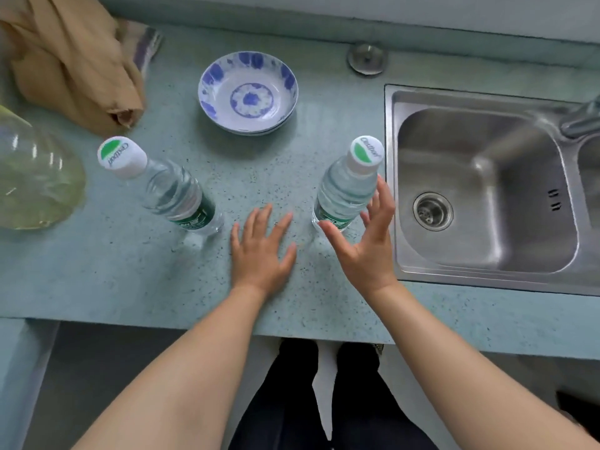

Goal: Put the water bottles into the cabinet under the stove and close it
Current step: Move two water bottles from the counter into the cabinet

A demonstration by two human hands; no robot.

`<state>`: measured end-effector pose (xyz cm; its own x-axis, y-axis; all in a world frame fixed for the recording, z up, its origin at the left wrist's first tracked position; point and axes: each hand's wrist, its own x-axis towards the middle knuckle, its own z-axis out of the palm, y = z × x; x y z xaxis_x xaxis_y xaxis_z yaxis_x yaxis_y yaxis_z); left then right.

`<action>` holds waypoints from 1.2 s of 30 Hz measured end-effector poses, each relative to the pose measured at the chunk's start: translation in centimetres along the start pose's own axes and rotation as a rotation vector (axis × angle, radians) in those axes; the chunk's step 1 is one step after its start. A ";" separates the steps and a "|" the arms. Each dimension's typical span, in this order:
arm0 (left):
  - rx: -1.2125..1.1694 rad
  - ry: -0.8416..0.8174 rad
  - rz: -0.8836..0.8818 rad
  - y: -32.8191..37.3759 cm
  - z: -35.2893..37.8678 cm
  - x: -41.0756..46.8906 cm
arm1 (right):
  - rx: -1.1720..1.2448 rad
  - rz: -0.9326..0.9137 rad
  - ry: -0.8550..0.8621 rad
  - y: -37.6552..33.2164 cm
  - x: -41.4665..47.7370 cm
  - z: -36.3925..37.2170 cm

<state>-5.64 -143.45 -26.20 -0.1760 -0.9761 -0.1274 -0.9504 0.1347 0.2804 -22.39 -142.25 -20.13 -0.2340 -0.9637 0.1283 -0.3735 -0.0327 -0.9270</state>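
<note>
Your bare forearms reach over the speckled counter (130, 271), both hands empty.

Your left hand (261, 251) lies flat, fingers spread; your right hand (363, 238) cups wide around the right bottle (344, 190), thumb at its base. Left bottle (175, 190) stands apart; blue-patterned bowl (248, 92) behind, steel sink (487, 190) beside.

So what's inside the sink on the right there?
The sink basin looks bare: only its round drain strainer and overflow slots show. A faucet hangs over the far right corner and hides a little of the rim there.
</note>
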 end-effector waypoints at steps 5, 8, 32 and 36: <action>0.025 -0.011 -0.009 -0.1 0.1 0.1 | 0.034 0.007 0.029 -0.4 2.5 0.9; 0.022 -0.006 -0.011 -0.1 0.2 0.2 | 0.016 -0.044 -0.044 -1.0 3.7 0.5; -0.068 -0.042 -0.056 -2.5 -3.2 -5.0 | -0.331 0.098 -0.352 -1.2 -1.2 2.0; -0.208 0.147 -0.222 -6.0 -5.3 -8.2 | -0.383 0.083 -0.406 -1.8 -2.1 3.2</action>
<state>2.83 -137.10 -21.77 0.0828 -0.9939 -0.0729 -0.8861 -0.1069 0.4509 -18.31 -141.00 -19.83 0.0592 -0.9860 -0.1560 -0.6852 0.0735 -0.7247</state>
